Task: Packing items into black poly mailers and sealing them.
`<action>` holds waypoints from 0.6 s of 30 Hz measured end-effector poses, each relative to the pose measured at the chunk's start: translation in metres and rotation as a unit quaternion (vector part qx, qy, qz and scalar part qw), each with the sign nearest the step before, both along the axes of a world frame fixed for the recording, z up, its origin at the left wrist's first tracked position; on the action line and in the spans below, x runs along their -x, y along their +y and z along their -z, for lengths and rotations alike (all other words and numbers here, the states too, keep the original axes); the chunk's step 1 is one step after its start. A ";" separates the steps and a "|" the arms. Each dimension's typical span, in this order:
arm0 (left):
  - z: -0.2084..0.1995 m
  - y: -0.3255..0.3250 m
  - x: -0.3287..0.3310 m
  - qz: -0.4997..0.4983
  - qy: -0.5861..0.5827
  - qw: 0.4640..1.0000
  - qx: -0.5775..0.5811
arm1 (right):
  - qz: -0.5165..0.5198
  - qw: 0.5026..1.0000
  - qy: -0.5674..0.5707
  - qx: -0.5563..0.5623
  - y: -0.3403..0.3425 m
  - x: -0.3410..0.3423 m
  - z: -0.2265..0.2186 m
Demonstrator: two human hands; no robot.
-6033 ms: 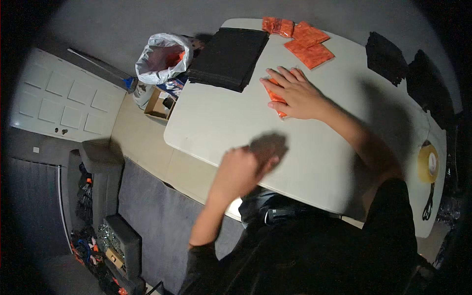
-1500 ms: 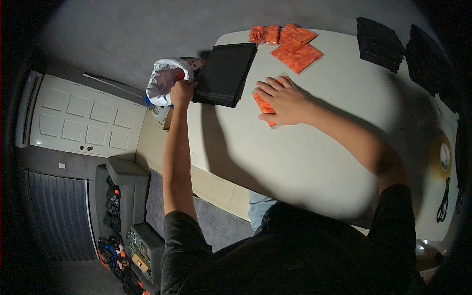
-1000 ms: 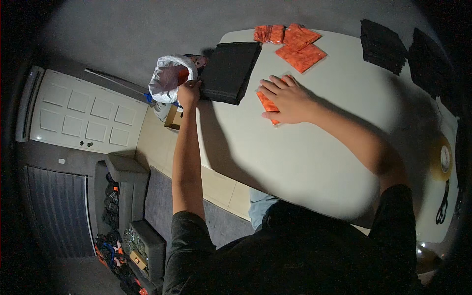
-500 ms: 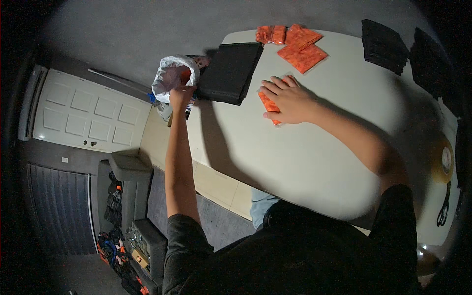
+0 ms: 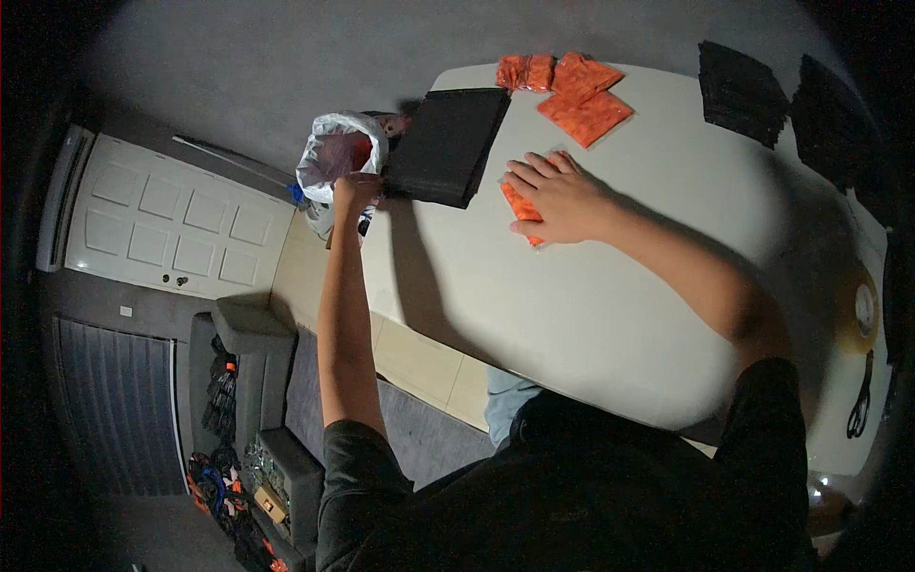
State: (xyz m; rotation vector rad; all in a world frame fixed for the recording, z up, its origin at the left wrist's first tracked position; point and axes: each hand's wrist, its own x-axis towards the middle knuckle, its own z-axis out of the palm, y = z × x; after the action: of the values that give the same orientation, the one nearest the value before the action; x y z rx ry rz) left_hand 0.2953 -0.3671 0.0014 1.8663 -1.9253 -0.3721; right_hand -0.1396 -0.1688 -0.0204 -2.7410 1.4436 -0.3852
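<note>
My right hand (image 5: 560,200) lies flat with its fingers spread on an orange packet in clear plastic (image 5: 519,204), pressing it against the white table (image 5: 496,296). At the table's left end, my left hand (image 5: 356,194) reaches to the near rim of a white plastic bag (image 5: 317,173). Its fingertips are hidden at the bag's mouth, so I cannot tell whether they hold anything. Something orange shows inside the bag (image 5: 362,151). More orange packets (image 5: 586,112) lie overlapping at the far edge, beside a bundled orange packet (image 5: 524,72).
A black stack of flat sheets (image 5: 448,143) lies between the bag and my right hand. Further black piles (image 5: 742,93) sit at the far right. A tape roll (image 5: 864,310) and black-handled scissors (image 5: 861,405) are at the right edge. A grey sofa (image 5: 253,334) stands lower left.
</note>
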 end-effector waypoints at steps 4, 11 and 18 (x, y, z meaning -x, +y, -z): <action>0.000 -0.005 -0.035 -0.021 0.038 0.999 -0.006 | -0.012 1.000 -0.020 0.012 0.001 -0.011 -0.007; 0.002 -0.003 -0.009 -0.001 -0.058 0.998 0.030 | -0.003 0.999 -0.026 0.018 -0.003 -0.008 0.005; -0.008 0.009 0.010 -0.021 -0.060 0.995 0.070 | 0.002 1.000 -0.007 0.011 -0.002 -0.004 0.003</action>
State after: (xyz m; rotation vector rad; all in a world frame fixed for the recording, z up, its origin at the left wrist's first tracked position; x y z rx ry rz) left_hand 0.2853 -0.3584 0.0093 1.8711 -1.9330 -0.1094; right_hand -0.1356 -0.1709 -0.0231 -2.7459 1.4512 -0.4220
